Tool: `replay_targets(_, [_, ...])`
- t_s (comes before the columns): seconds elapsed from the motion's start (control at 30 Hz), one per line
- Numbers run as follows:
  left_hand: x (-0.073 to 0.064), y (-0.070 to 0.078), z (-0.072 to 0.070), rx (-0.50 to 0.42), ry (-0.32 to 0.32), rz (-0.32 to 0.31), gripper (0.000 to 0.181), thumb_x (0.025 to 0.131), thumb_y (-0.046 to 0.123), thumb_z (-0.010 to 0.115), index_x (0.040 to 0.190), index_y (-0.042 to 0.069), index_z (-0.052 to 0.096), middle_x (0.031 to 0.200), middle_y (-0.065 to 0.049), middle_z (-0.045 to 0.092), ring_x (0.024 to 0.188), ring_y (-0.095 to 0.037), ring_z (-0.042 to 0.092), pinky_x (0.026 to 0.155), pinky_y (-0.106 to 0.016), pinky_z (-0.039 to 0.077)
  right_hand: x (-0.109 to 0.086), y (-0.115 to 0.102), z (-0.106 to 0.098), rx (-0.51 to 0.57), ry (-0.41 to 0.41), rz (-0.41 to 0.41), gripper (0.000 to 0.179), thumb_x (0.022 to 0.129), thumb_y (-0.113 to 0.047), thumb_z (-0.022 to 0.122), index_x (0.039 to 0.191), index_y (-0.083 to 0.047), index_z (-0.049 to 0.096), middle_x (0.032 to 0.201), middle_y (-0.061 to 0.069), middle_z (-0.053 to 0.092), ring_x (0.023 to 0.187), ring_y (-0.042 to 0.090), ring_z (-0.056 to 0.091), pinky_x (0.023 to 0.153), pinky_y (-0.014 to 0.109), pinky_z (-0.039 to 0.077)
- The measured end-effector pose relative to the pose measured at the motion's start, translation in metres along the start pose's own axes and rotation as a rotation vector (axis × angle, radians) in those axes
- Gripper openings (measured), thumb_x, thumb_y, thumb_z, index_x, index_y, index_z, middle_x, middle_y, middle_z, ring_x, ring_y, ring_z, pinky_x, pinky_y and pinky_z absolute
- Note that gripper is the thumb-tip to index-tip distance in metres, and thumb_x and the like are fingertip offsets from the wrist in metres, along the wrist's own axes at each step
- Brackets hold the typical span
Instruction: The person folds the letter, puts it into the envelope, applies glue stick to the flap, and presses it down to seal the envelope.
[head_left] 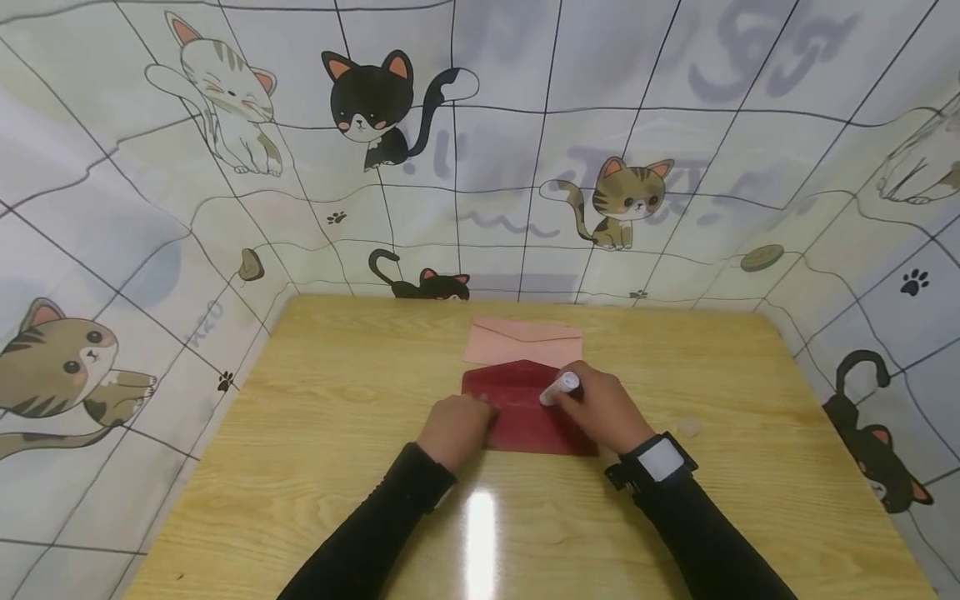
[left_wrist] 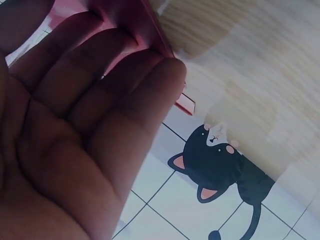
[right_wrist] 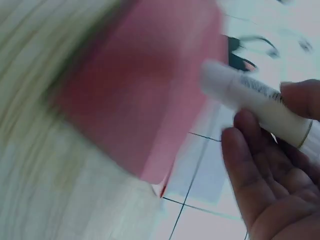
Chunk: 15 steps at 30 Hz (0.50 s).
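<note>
A red envelope (head_left: 528,417) lies on the table with its flap spread toward the back. At its left side rests my left hand (head_left: 459,429); its fingertips (left_wrist: 167,75) touch the paper in the left wrist view. My right hand (head_left: 611,408) holds a white glue stick (right_wrist: 255,97) between thumb and fingers. The tube slants over the right part of the envelope, its tip at or just above the paper near the flap fold; actual contact is unclear. In the right wrist view the envelope is blurred.
Behind the red envelope lies a pink envelope (head_left: 525,340). A small, pale, translucent round piece (head_left: 688,427) sits on the wooden table (head_left: 345,367) to the right of my right hand. Cat-printed sheeting (head_left: 502,217) stands around the back and sides.
</note>
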<state>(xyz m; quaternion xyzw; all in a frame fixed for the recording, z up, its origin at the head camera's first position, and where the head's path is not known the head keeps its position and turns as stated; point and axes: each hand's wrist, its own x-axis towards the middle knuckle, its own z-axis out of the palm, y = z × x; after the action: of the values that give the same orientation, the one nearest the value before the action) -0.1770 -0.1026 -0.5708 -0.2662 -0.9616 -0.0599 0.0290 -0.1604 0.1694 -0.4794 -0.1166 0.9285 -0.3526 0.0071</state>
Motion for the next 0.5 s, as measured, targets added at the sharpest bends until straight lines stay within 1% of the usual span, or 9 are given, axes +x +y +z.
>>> replay_targets(0.03, [0.000, 0.000, 0.001, -0.006, 0.013, 0.001, 0.017, 0.089, 0.020, 0.095, 0.090, 0.025, 0.078, 0.071, 0.006, 0.068, 0.060, -0.014, 0.058, 0.052, -0.030, 0.047, -0.002, 0.000, -0.005, 0.079, 0.017, 0.024, 0.029, 0.105, -0.018, 0.082, 0.126, -0.004, 0.070, 0.117, 0.012, 0.080, 0.100, 0.021, 0.072, 0.084, 0.035, 0.063])
replay_targets(0.1, [0.001, -0.001, 0.004, -0.023, 0.035, -0.010, 0.017, 0.091, 0.017, 0.091, 0.086, 0.026, 0.076, 0.070, 0.007, 0.066, 0.059, -0.012, 0.056, 0.051, -0.030, 0.045, -0.008, -0.004, -0.013, 0.327, 0.051, 0.084, 0.029, 0.107, -0.015, 0.080, 0.130, -0.002, 0.069, 0.128, 0.013, 0.075, 0.106, 0.017, 0.072, 0.087, 0.029, 0.063])
replay_targets(0.2, [-0.004, 0.012, -0.027, -0.059, 0.062, -0.038, 0.011, 0.098, 0.019, 0.086, 0.090, 0.023, 0.080, 0.078, 0.004, 0.072, 0.069, -0.015, 0.064, 0.058, -0.033, 0.055, -0.016, -0.012, -0.015, 0.875, 0.091, 0.122, 0.014, 0.112, -0.005, 0.069, 0.126, -0.006, 0.069, 0.133, 0.008, 0.068, 0.113, 0.012, 0.076, 0.100, 0.024, 0.066])
replay_targets(0.23, [-0.004, 0.017, -0.037, -0.104, 0.079, -0.045, 0.006, 0.101, 0.020, 0.083, 0.095, 0.021, 0.083, 0.084, 0.002, 0.076, 0.076, -0.017, 0.069, 0.064, -0.034, 0.060, -0.019, -0.016, -0.013, 1.050, 0.096, 0.119, 0.012, 0.113, -0.003, 0.065, 0.124, -0.008, 0.069, 0.134, 0.006, 0.068, 0.117, 0.011, 0.078, 0.105, 0.026, 0.065])
replay_targets(0.27, [-0.004, 0.024, -0.049, -0.173, 0.079, -0.053, 0.007, 0.105, 0.025, 0.082, 0.106, 0.019, 0.085, 0.096, -0.001, 0.081, 0.088, -0.020, 0.075, 0.075, -0.038, 0.065, -0.021, -0.020, -0.010, 1.191, 0.100, 0.106, 0.011, 0.115, -0.004, 0.062, 0.121, -0.011, 0.069, 0.134, 0.003, 0.068, 0.119, 0.010, 0.079, 0.109, 0.028, 0.064])
replay_targets(0.33, [-0.004, 0.040, -0.080, -0.403, 0.051, -0.061, 0.029, 0.111, 0.031, 0.076, 0.134, 0.015, 0.082, 0.127, -0.007, 0.085, 0.118, -0.027, 0.080, 0.103, -0.044, 0.067, -0.027, -0.028, 0.001, 1.378, 0.091, 0.068, 0.017, 0.118, -0.006, 0.057, 0.115, -0.018, 0.068, 0.131, -0.001, 0.071, 0.120, 0.010, 0.080, 0.111, 0.029, 0.063])
replay_targets(0.37, [-0.001, 0.045, -0.086, -0.547, 0.041, -0.063, 0.039, 0.113, 0.033, 0.072, 0.147, 0.015, 0.076, 0.142, -0.008, 0.081, 0.131, -0.028, 0.077, 0.113, -0.047, 0.064, -0.029, -0.032, 0.007, 1.416, 0.086, 0.055, 0.018, 0.120, -0.010, 0.056, 0.114, -0.020, 0.069, 0.131, -0.004, 0.074, 0.120, 0.008, 0.079, 0.111, 0.029, 0.063])
replay_targets(0.43, [0.002, 0.052, -0.095, -0.876, 0.019, -0.084, 0.052, 0.116, 0.037, 0.066, 0.164, 0.019, 0.061, 0.162, -0.006, 0.069, 0.151, -0.027, 0.066, 0.127, -0.053, 0.054, -0.033, -0.040, 0.019, 1.443, 0.065, 0.057, 0.018, 0.121, -0.019, 0.055, 0.113, -0.023, 0.071, 0.129, -0.008, 0.075, 0.118, 0.005, 0.077, 0.110, 0.026, 0.063])
replay_targets(0.5, [0.005, 0.057, -0.101, -1.153, 0.016, -0.119, 0.054, 0.118, 0.037, 0.063, 0.168, 0.019, 0.057, 0.168, -0.005, 0.063, 0.159, -0.026, 0.058, 0.132, -0.055, 0.047, -0.036, -0.046, 0.030, 1.422, 0.018, 0.071, 0.020, 0.122, -0.026, 0.054, 0.111, -0.027, 0.070, 0.127, -0.011, 0.076, 0.116, 0.003, 0.077, 0.107, 0.026, 0.064])
